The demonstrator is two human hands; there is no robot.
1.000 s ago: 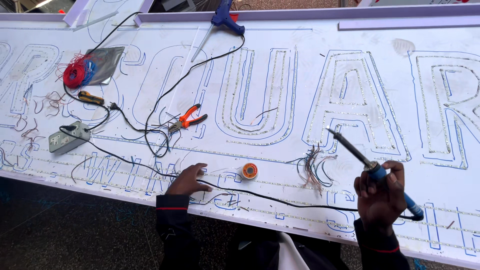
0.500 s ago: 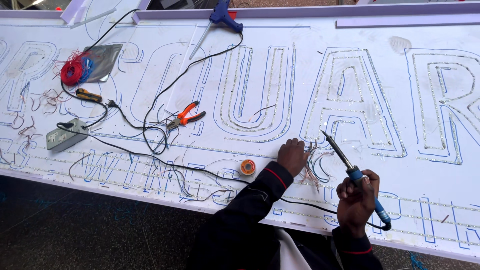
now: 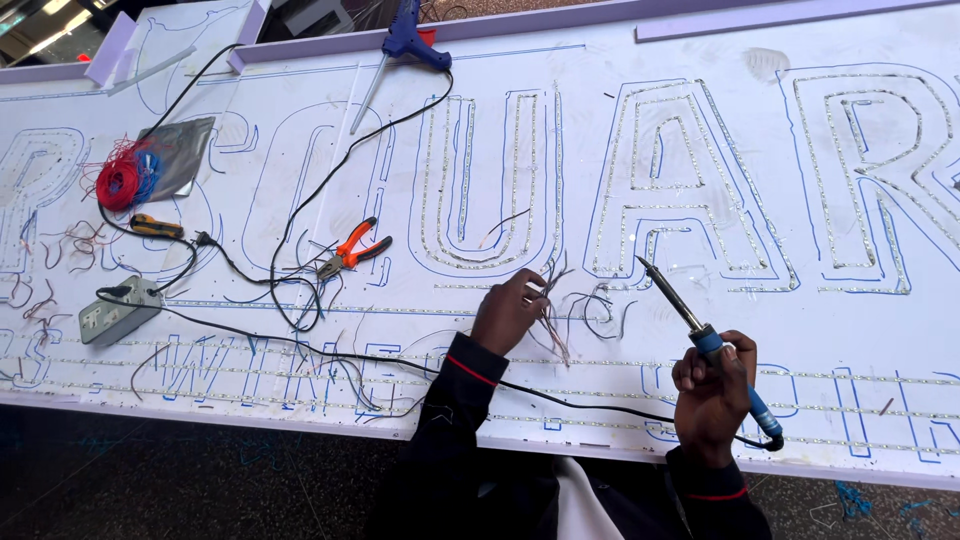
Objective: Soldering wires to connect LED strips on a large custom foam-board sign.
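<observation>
A large white sign board (image 3: 700, 300) carries outlined letters lined with LED strips. My left hand (image 3: 508, 312) rests on it below the U-shaped outline, fingers closed on a bundle of thin loose wires (image 3: 553, 310). To the right, my right hand (image 3: 714, 392) grips the blue handle of a soldering iron (image 3: 690, 318). The iron's tip points up-left, held a little above the board and just right of the wires. Its black cord (image 3: 600, 405) trails left under my left arm.
Orange-handled pliers (image 3: 350, 250) lie left of my left hand among black cables. Farther left are a grey power strip (image 3: 120, 310), a red wire coil (image 3: 120, 182) and a yellow-handled tool (image 3: 155, 227). A blue glue gun (image 3: 415, 40) lies at the far edge.
My left hand has moved right and up from the board's near edge to the wire bundle and now covers the orange roll. My right hand brought the iron left, closer to the wires.
</observation>
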